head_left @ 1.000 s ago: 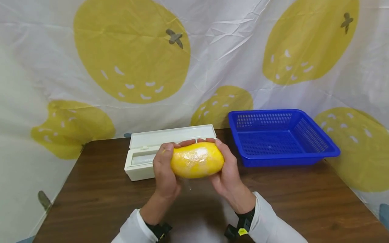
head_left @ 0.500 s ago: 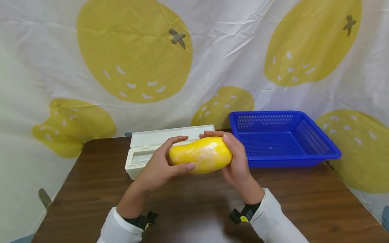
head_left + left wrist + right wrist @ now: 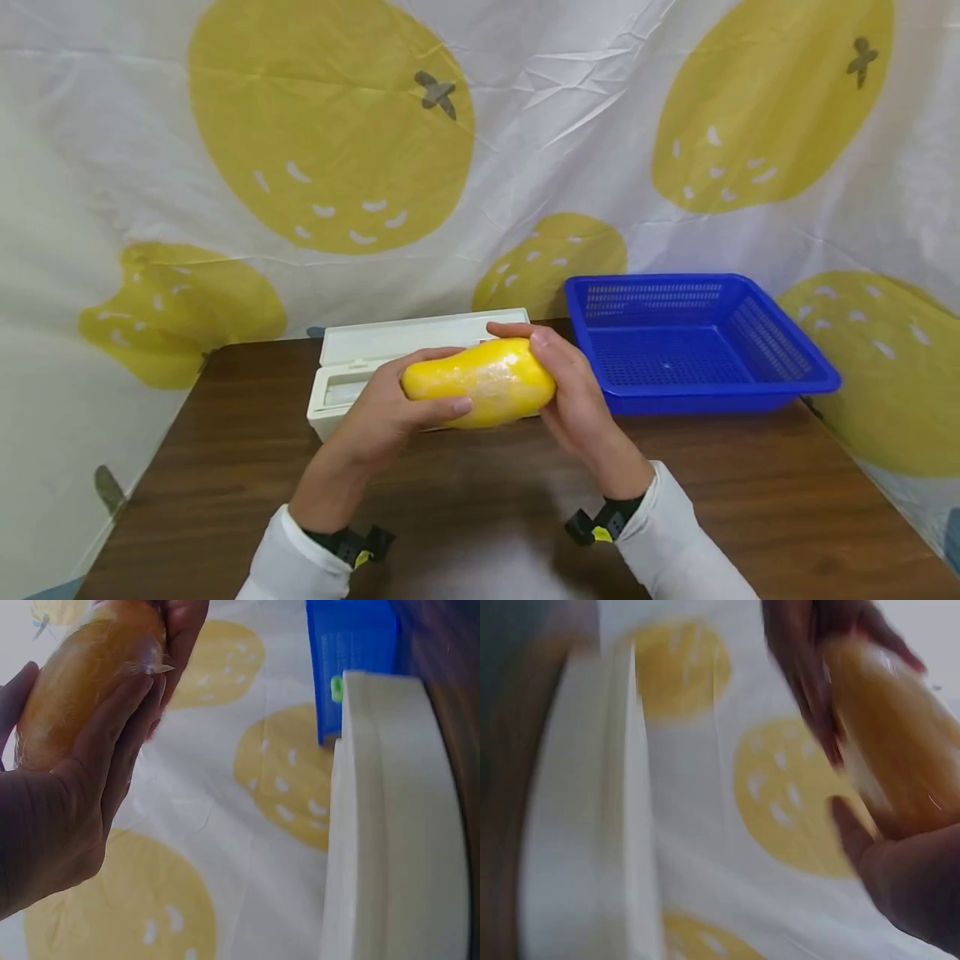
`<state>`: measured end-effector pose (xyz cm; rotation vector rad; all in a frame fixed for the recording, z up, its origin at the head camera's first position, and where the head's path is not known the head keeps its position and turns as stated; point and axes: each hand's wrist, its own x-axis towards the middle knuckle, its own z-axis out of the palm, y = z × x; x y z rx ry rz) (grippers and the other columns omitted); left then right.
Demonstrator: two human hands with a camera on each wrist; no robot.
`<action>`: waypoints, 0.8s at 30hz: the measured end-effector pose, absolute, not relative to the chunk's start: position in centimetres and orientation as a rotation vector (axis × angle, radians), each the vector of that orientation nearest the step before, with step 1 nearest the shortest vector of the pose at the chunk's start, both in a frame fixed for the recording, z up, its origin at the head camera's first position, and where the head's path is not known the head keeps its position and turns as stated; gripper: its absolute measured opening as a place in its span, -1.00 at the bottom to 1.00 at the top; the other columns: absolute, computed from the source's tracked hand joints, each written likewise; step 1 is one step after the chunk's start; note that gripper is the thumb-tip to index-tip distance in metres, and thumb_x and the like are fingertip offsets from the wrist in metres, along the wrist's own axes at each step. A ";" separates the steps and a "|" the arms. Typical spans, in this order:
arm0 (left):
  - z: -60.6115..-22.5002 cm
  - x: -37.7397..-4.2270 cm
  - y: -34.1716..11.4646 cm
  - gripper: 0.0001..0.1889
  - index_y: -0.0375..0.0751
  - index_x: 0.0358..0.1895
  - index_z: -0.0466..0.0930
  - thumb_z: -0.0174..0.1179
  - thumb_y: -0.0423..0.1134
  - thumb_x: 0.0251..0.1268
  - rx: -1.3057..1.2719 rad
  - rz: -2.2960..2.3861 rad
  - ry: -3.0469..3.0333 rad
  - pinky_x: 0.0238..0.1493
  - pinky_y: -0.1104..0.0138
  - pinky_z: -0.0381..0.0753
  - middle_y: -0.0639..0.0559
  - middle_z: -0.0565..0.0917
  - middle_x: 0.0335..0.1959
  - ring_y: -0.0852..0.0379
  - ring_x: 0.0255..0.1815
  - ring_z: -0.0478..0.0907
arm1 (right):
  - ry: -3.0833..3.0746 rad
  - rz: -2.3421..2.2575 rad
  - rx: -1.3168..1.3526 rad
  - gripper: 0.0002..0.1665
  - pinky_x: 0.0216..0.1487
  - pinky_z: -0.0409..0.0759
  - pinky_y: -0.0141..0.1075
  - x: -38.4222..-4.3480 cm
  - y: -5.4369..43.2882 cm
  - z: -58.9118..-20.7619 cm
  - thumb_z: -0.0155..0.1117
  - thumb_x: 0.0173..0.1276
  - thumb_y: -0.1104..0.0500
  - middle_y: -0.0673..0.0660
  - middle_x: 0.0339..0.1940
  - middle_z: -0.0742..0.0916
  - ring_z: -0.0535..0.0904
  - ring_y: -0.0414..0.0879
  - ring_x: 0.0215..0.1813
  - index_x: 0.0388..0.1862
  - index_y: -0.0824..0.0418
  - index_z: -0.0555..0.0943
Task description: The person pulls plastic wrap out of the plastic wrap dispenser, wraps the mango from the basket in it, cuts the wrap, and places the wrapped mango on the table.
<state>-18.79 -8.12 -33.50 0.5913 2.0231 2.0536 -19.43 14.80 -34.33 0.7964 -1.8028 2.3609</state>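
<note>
A yellow, papaya-shaped fruit [image 3: 480, 387], wrapped in shiny clear film, is held above the table between both hands. My left hand [image 3: 378, 417] grips its narrower left end, thumb across the near side and fingers behind. Around the broader right end curls my right hand [image 3: 581, 404], its fingers over the top and far side. In the left wrist view a loose flap of film [image 3: 154, 667] sticks out near the left fingertips. The right wrist view, blurred, has the fruit [image 3: 896, 739] between both hands. Its underside is hidden.
Behind the hands stands a white cling film dispenser [image 3: 326, 423], its lid [image 3: 420, 336] raised, with a roll partly visible inside. To its right is a blue plastic basket [image 3: 720, 388]. A fruit-print cloth [image 3: 525, 150] hangs behind the brown wooden table [image 3: 225, 500].
The left hand has shifted its grip, its thumb now lying across the near side. The fruit has turned so its narrow end shows on the left, and has lately moved slightly left.
</note>
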 end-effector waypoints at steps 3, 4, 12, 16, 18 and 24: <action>-33.3 -18.6 -8.6 -0.37 -0.08 0.32 0.50 0.47 -0.26 0.12 0.571 2.040 2.038 -0.03 0.28 0.67 -0.13 0.57 0.15 -0.07 0.05 0.54 | -2.040 1.988 0.864 -0.48 0.22 0.58 -0.34 -19.4 16.2 -33.6 0.15 0.56 0.09 0.09 0.38 0.58 0.52 0.03 0.36 0.41 0.23 0.45; -33.3 -18.6 -8.7 -0.36 -0.08 0.33 0.48 0.46 -0.26 0.13 0.567 2.035 2.040 -0.03 0.29 0.68 -0.14 0.56 0.16 -0.07 0.05 0.54 | -2.117 1.846 0.889 -0.40 0.27 0.55 -0.33 -19.2 16.8 -33.3 0.26 0.48 0.11 0.06 0.43 0.54 0.48 0.04 0.41 0.45 0.18 0.42; -32.7 -18.2 -9.2 -0.17 0.03 0.45 0.30 0.52 -0.23 0.09 0.689 1.902 2.113 0.03 0.23 0.68 -0.15 0.49 0.25 -0.11 0.10 0.55 | -2.430 1.168 1.044 -0.09 0.17 0.64 -0.30 -17.5 20.1 -31.5 0.67 0.03 0.07 -0.04 0.32 0.61 0.57 -0.13 0.24 0.39 -0.05 0.49; -32.3 -16.8 -9.8 0.00 0.19 0.46 0.29 0.66 -0.14 -0.15 0.851 1.705 2.491 0.12 0.14 0.66 0.05 0.42 0.38 -0.05 0.24 0.51 | -2.447 1.234 1.025 -0.11 0.12 0.67 -0.31 -17.0 21.0 -31.7 0.65 0.04 0.17 0.01 0.29 0.64 0.62 -0.13 0.16 0.39 0.04 0.50; -32.1 -16.0 -10.2 -0.05 0.16 0.39 0.42 0.69 -0.13 -0.22 0.967 1.573 2.708 0.07 0.13 0.67 0.13 0.48 0.34 0.03 0.23 0.52 | -2.471 1.265 1.032 -0.11 0.10 0.67 -0.32 -16.9 21.4 -32.0 0.64 0.04 0.18 0.02 0.28 0.65 0.65 -0.14 0.11 0.40 0.04 0.50; -31.8 -15.3 -10.7 -0.38 -0.03 0.08 0.72 0.67 -0.20 -0.21 1.301 1.310 2.940 -0.16 0.28 0.70 0.15 0.74 -0.01 0.19 -0.06 0.65 | -2.516 1.269 1.104 -0.11 0.07 0.69 -0.28 -16.7 21.9 -32.7 0.65 0.06 0.11 0.01 0.23 0.67 0.67 -0.12 0.03 0.40 0.02 0.50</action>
